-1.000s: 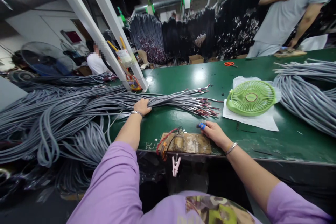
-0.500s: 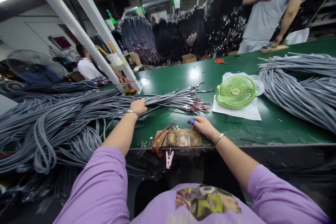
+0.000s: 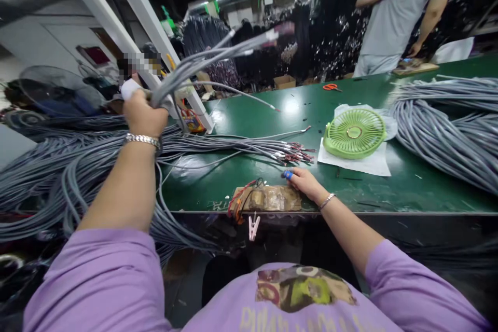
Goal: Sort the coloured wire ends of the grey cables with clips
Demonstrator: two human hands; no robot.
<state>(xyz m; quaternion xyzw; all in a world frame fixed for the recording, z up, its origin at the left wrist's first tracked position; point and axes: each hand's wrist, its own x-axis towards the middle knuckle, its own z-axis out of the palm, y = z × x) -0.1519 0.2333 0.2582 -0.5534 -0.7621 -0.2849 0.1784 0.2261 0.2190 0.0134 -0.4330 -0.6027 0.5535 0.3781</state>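
Several slim grey cables (image 3: 202, 62) fill the curled grip of the left hand (image 3: 144, 114), above the green bench (image 3: 249, 120).
Their reddish tips (image 3: 286, 29) blur; whether the right hand (image 3: 309, 185), a blue wrap (image 3: 288, 174) on one finger, grips anything beside the tape-covered brown board (image 3: 276, 199) cannot be told; a grey cable heap (image 3: 50, 166) runs off the left edge.

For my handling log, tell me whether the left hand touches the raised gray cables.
Touching: the head view shows the left hand closed around the raised gray cables.

A lilac top (image 3: 99, 275) with a multicoloured print (image 3: 307, 290) is filling the lower frame, silver bracelets (image 3: 142, 140) and a blue finger wrap (image 3: 288, 174) showing above.
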